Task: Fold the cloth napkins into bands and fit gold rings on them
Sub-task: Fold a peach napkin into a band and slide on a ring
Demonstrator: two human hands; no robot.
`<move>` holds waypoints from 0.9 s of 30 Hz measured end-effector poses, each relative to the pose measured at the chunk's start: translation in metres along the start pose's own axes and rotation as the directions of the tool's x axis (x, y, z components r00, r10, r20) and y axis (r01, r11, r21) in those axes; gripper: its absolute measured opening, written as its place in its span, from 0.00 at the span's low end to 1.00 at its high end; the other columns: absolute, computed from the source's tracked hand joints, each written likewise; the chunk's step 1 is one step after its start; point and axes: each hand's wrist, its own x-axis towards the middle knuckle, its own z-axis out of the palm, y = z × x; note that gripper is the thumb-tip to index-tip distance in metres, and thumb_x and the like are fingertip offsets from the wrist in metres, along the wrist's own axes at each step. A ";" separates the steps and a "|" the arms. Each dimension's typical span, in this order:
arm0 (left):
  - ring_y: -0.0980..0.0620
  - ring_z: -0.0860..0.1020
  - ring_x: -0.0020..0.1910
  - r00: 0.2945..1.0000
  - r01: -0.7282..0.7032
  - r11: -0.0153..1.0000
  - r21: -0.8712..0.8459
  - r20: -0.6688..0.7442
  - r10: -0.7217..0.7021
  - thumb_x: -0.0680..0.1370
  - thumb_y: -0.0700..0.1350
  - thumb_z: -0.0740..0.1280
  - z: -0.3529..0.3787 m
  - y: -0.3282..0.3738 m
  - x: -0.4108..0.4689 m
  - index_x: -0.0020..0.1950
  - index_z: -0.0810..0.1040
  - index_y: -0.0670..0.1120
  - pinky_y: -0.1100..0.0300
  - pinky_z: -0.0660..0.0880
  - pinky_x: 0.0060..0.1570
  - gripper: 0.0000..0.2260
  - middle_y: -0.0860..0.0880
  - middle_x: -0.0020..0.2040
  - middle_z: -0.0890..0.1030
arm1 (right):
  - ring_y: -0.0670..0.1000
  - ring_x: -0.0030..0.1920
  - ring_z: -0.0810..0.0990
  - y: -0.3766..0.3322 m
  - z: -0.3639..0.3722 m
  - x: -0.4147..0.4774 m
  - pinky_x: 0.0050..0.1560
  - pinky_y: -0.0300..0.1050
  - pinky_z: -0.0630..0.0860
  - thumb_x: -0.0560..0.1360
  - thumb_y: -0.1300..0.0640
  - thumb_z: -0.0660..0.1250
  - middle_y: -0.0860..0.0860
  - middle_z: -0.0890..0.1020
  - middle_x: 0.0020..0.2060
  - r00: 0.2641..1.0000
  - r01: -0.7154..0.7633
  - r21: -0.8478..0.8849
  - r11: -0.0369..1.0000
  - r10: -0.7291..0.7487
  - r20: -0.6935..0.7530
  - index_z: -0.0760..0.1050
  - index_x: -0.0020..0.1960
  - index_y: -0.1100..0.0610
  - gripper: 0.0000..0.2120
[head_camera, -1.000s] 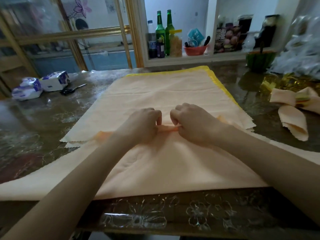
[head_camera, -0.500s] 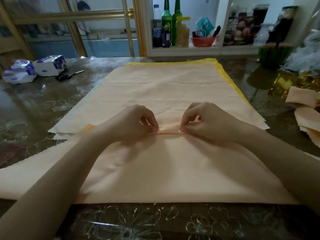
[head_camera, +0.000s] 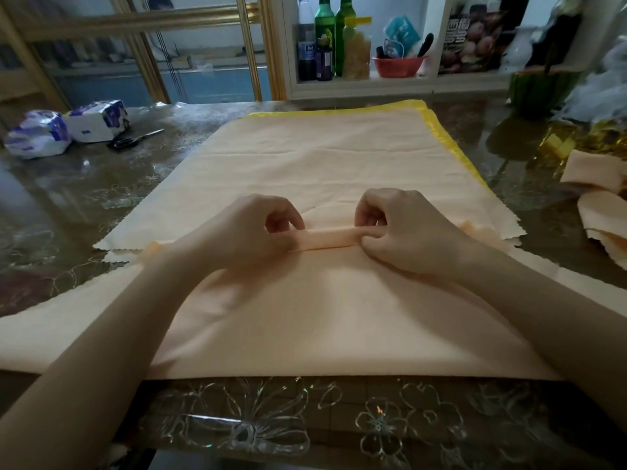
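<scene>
A peach cloth napkin (head_camera: 325, 320) lies spread in front of me, over a stack of flat peach cloths (head_camera: 315, 164) with a yellow-edged one at the bottom. Its far edge is rolled into a narrow band (head_camera: 327, 237). My left hand (head_camera: 251, 235) pinches the band's left part with curled fingers. My right hand (head_camera: 407, 228) pinches its right part the same way. Gold rings (head_camera: 576, 140) glint in a shiny heap at the far right. Finished folded napkins (head_camera: 597, 198) lie just in front of that heap.
The dark glossy table (head_camera: 68, 212) carries two tissue packs (head_camera: 64, 127) and scissors (head_camera: 135, 139) at the far left. A green basket (head_camera: 539, 88) stands at the far right. Bottles (head_camera: 325, 35) and a red bowl (head_camera: 398, 66) sit on a shelf behind.
My hands have slid apart along the rolled edge, baring a longer stretch of the band between them. The band looks thicker than before.
</scene>
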 end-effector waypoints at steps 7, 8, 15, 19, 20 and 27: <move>0.61 0.73 0.42 0.998 -0.066 0.996 0.056 0.024 0.064 0.69 0.45 0.69 0.005 0.009 -0.006 0.38 0.71 0.58 0.70 0.68 0.41 0.10 0.56 0.41 0.76 | 0.46 0.44 0.65 -0.006 -0.003 -0.004 0.43 0.37 0.60 0.68 0.63 0.65 0.46 0.69 0.39 0.987 0.147 -0.156 0.977 -0.136 0.081 0.67 0.41 0.51 0.10; 0.61 0.73 0.42 0.998 -0.056 0.998 0.032 0.037 0.055 0.69 0.49 0.70 0.004 0.009 -0.006 0.39 0.73 0.57 0.70 0.68 0.41 0.06 0.56 0.41 0.76 | 0.46 0.44 0.65 -0.006 -0.004 -0.004 0.43 0.37 0.59 0.69 0.63 0.65 0.47 0.69 0.40 0.985 0.158 -0.176 0.972 -0.142 0.103 0.67 0.41 0.51 0.10; 0.63 0.71 0.43 0.997 -0.069 0.995 0.072 0.024 0.068 0.73 0.52 0.69 0.009 0.010 -0.004 0.39 0.74 0.57 0.70 0.66 0.42 0.05 0.57 0.43 0.73 | 0.46 0.46 0.62 -0.012 -0.009 -0.008 0.43 0.38 0.57 0.72 0.58 0.62 0.47 0.67 0.43 0.971 0.168 -0.287 0.943 -0.108 0.212 0.66 0.46 0.49 0.07; 0.62 0.74 0.46 0.993 -0.106 0.993 0.053 0.047 0.104 0.74 0.49 0.70 0.009 0.014 -0.008 0.47 0.78 0.56 0.74 0.67 0.44 0.04 0.56 0.47 0.76 | 0.46 0.45 0.63 -0.014 -0.009 -0.010 0.40 0.38 0.57 0.72 0.59 0.61 0.46 0.66 0.43 0.974 0.158 -0.279 0.947 -0.102 0.204 0.65 0.47 0.50 0.07; 0.61 0.74 0.46 0.994 -0.103 0.993 0.058 0.050 0.100 0.74 0.47 0.70 0.009 0.014 -0.008 0.50 0.79 0.54 0.75 0.67 0.44 0.06 0.55 0.47 0.77 | 0.46 0.45 0.64 -0.014 -0.007 -0.011 0.41 0.39 0.57 0.72 0.59 0.61 0.46 0.67 0.43 0.977 0.154 -0.274 0.949 -0.105 0.185 0.64 0.46 0.50 0.07; 0.59 0.72 0.41 0.993 -0.114 0.983 0.147 -0.027 0.119 0.72 0.36 0.67 0.008 0.016 -0.009 0.47 0.75 0.53 0.75 0.66 0.42 0.12 0.54 0.44 0.75 | 0.49 0.42 0.68 -0.014 -0.002 -0.010 0.42 0.42 0.61 0.73 0.61 0.61 0.46 0.67 0.45 0.989 0.100 -0.230 0.968 -0.072 0.130 0.62 0.47 0.50 0.09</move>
